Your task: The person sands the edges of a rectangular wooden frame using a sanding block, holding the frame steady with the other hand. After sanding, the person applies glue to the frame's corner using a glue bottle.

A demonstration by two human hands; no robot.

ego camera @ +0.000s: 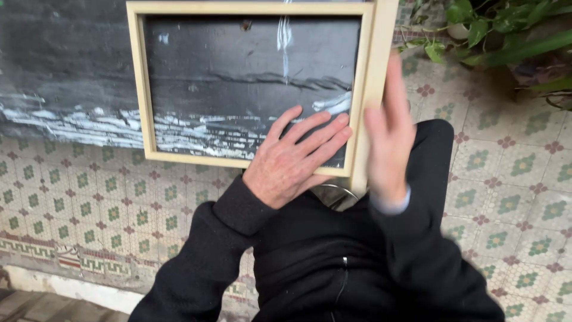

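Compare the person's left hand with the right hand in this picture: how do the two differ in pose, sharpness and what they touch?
The left hand lies flat, palm down, on the lower right corner of the wooden frame; the right hand stands upright by the frame's right edge. The left hand is sharp; the right hand is blurred. Whether the right hand touches the frame cannot be told. Both are bare, with dark sleeves.

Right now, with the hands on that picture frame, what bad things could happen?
The wooden frame seems propped on the person's lap, and only the left hand lies flat on it. The right hand is blurred beside its edge, maybe not gripping. So the frame might slide off and hit the tiled floor, perhaps chipping a corner. Pressing flat on the dark panel may also leave marks.
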